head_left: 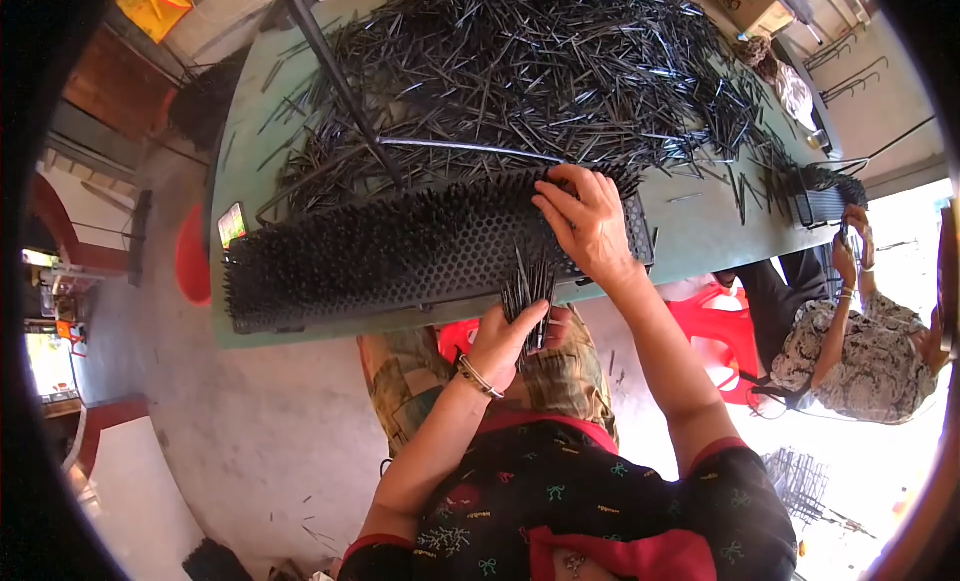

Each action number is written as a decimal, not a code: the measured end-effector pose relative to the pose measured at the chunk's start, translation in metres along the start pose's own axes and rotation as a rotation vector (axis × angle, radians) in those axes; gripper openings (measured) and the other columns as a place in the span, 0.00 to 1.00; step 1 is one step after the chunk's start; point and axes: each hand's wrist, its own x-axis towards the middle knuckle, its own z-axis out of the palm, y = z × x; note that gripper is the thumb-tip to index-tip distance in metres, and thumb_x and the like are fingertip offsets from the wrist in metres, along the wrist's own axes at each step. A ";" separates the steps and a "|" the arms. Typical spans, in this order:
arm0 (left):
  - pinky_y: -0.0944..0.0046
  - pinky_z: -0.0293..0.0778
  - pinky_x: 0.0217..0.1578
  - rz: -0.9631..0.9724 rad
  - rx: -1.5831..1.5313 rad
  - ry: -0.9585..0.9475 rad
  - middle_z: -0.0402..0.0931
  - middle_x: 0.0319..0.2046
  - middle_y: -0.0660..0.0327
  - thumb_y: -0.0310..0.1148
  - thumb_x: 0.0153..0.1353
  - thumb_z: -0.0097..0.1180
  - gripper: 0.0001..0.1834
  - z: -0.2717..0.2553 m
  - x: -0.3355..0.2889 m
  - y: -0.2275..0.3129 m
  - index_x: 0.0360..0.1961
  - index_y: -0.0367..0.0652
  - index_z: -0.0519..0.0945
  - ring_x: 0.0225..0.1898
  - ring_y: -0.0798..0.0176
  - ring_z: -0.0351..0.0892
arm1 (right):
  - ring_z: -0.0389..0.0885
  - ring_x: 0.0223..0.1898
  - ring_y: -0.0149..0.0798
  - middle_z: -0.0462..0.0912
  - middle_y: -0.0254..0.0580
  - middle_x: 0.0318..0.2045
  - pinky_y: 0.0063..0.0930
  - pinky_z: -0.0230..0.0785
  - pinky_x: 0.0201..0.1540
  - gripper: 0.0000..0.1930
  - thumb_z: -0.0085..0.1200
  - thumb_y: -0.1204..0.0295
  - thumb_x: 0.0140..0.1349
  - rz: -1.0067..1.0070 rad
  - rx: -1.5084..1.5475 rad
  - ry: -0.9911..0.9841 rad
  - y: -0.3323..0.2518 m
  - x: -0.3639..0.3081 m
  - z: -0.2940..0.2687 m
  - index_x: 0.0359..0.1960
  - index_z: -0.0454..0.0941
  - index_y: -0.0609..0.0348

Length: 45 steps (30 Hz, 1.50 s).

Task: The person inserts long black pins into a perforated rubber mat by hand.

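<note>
A bundle of thin, dark, pointed sticks (531, 293) is gripped in my left hand (505, 336), their tips standing up just off the near edge of the table. In front of me lies a long black rack (490, 251), its face full of small round holes. Many short dark sticks (340, 251) stand packed in its left and far parts, while bare holes show toward the middle and right. My right hand (590, 221) is over the right part of the rack, thumb and fingers bent together at the holes. What its fingertips pinch, if anything, is too small to make out.
A big loose heap of dark sticks (540, 71) covers the far part of the green table (690, 206). A dark pole (335, 71) and a thin metal rod (460, 146) cross above it. At right, a person (860, 351) works at another rack (825, 201) beside a red chair (710, 331).
</note>
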 end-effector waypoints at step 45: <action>0.72 0.74 0.26 -0.051 -0.060 0.014 0.79 0.32 0.59 0.36 0.64 0.50 0.11 0.013 -0.003 -0.002 0.38 0.39 0.76 0.28 0.71 0.77 | 0.74 0.33 0.44 0.77 0.41 0.32 0.34 0.66 0.38 0.06 0.59 0.79 0.49 0.047 -0.040 0.005 -0.002 0.008 -0.013 0.30 0.80 0.61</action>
